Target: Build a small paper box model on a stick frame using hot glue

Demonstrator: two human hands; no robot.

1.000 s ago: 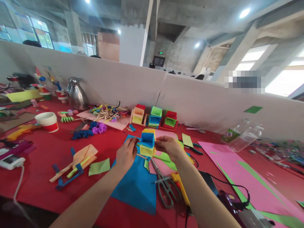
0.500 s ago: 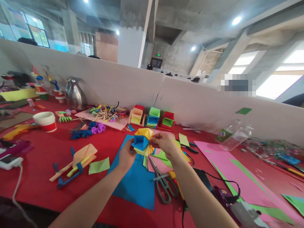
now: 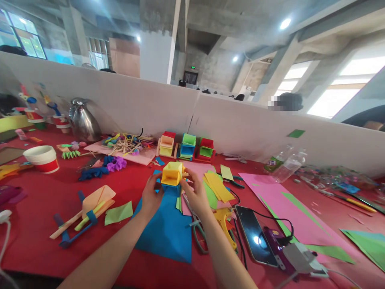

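A yellow and blue folded-paper wheel (image 3: 172,172) made of box-like pockets is held up over the blue sheet of paper (image 3: 168,228). My left hand (image 3: 152,197) is closed on its left side, fingertips at the lower edge. On the other side my right hand (image 3: 195,192) pinches it between thumb and fingers. One yellow pocket opens toward me, and blue paper shows beneath. Scissors (image 3: 200,237) lie partly hidden under my right forearm. Yellow paper strips (image 3: 219,186) rest just right of my right hand.
Three similar paper wheels on stands (image 3: 188,145) line the partition. A peach paper piece with sticks (image 3: 98,197) lies left. To the right are a yellow glue gun (image 3: 225,224), a phone (image 3: 257,235), a purple power strip (image 3: 275,241) and a pink sheet (image 3: 288,208). A paper cup (image 3: 42,158) stands far left.
The paper wheel has been turned, so a yellow pocket faces me instead of a blue one. My right hand has moved lower on its side. The view has shifted right, revealing the phone.
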